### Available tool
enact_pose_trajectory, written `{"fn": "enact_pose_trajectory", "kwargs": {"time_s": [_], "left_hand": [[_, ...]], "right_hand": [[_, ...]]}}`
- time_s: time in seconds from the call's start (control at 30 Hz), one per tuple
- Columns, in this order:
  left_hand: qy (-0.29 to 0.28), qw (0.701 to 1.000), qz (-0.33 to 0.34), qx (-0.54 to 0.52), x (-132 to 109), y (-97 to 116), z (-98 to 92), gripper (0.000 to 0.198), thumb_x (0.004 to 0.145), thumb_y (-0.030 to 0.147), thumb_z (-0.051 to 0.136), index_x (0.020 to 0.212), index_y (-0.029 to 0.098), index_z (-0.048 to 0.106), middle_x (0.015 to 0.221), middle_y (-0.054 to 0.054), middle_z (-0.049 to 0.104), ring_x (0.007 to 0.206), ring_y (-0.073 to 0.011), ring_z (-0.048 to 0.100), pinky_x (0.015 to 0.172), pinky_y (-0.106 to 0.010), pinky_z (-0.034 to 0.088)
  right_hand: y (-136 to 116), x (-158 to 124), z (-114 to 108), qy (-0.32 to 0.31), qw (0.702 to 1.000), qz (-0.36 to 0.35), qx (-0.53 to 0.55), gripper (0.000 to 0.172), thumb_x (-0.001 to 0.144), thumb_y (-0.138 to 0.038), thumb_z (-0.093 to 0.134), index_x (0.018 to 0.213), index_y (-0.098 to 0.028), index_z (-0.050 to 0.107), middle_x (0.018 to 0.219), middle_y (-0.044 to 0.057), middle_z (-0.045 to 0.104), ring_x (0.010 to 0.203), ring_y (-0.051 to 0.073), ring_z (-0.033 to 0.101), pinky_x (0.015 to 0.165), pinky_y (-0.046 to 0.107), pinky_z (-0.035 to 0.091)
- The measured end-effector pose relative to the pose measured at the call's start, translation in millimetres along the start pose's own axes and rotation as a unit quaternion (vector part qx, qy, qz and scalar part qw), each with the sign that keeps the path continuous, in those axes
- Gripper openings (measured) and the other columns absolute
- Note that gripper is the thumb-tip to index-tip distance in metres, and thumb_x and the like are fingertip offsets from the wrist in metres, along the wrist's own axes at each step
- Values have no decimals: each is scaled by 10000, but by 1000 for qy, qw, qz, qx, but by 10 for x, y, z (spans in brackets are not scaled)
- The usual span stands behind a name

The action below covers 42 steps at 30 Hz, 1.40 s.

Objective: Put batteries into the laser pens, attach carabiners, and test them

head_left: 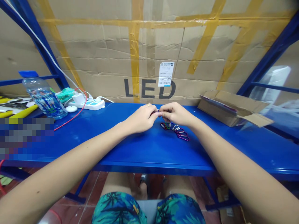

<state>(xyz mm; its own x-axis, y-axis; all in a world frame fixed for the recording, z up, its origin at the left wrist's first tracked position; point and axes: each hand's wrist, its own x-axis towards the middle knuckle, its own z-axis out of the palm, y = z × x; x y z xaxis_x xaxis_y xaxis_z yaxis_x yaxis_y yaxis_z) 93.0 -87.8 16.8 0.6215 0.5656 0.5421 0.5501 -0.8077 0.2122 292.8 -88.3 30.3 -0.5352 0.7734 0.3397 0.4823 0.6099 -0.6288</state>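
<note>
My left hand [142, 118] and my right hand [175, 114] meet above the middle of the blue shelf [140, 149]. Both have their fingers pinched together around a small metal piece between them, too small to name. Just below my right hand lies a chain of small coloured carabiner clips [177, 130], red, green, silver and purple, trailing to the right on the shelf. Whether the pinched piece belongs to that chain, I cannot tell.
An open shallow cardboard box [231, 109] sits at the right rear. At the left rear stand a water bottle [45, 98], a white power strip [87, 104] with a red wire, and yellow tools [18, 113]. A taped cardboard wall marked LED [149, 88] backs the shelf.
</note>
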Motion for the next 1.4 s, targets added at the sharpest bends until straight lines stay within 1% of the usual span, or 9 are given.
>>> {"fn": "enact_pose_trajectory", "kwargs": {"time_s": [0.1,0.23,0.3,0.47,0.77,0.87,0.97,1.2,1.4], "left_hand": [[-33,999,-23,23,28,4,-14,323,987,219,350,825,158,622,891,-105,673,862,-231,614,796,-374,460],[-56,998,-35,4,22,8,-52,294,955,191,416,768,162,640,778,-75,690,733,-207,618,705,-337,444],[-47,998,-27,-9,10,5,-67,291,951,195,441,751,165,650,743,-61,692,697,-195,616,688,-324,435],[-16,999,22,-27,-15,-37,-41,210,947,203,481,859,172,669,910,-74,728,837,-208,650,747,-321,451],[37,998,39,-30,-29,-42,4,79,916,234,543,881,166,563,855,-52,629,794,-182,588,732,-313,464],[39,999,21,-11,-9,-34,14,192,967,246,446,946,143,606,945,-91,629,925,-210,599,847,-360,479],[11,1000,7,9,15,-50,26,318,993,226,351,852,145,624,934,-105,631,968,-224,596,895,-385,471],[-21,996,-59,-65,-12,-32,-15,146,929,227,525,815,168,595,750,-21,652,686,-159,575,648,-288,400],[26,997,-1,-78,-38,-24,25,136,888,196,569,779,182,488,729,1,583,644,-131,501,606,-267,355]], "right_hand": [[15,7,9,18,999,-13,-42,237,846,-302,561,658,-169,612,521,-17,540,523,116,468,554,265,346],[19,5,24,10,998,-12,-59,232,850,-306,562,675,-166,626,540,-10,563,542,124,492,567,267,348],[17,0,24,3,999,-11,-52,254,856,-320,561,657,-169,607,534,-11,561,535,123,493,563,265,348],[10,-8,22,-7,1000,5,-16,273,849,-331,581,625,-175,567,510,-16,550,499,116,480,534,263,344],[-13,-7,13,-10,1000,9,23,301,861,-337,560,608,-177,530,494,-22,515,473,110,450,513,257,342],[4,-3,-19,13,1000,-3,4,288,859,-335,564,625,-168,560,502,-20,516,488,112,449,526,261,339],[27,4,-30,22,999,-14,-34,258,856,-317,567,659,-156,608,523,-16,523,514,113,449,548,265,330],[50,7,-6,15,998,-23,-62,234,855,-278,559,667,-153,617,547,-14,539,540,110,455,568,262,326],[53,-3,-6,-8,1000,1,-1,248,851,-310,562,654,-162,583,510,-20,535,484,109,460,523,255,328]]}}
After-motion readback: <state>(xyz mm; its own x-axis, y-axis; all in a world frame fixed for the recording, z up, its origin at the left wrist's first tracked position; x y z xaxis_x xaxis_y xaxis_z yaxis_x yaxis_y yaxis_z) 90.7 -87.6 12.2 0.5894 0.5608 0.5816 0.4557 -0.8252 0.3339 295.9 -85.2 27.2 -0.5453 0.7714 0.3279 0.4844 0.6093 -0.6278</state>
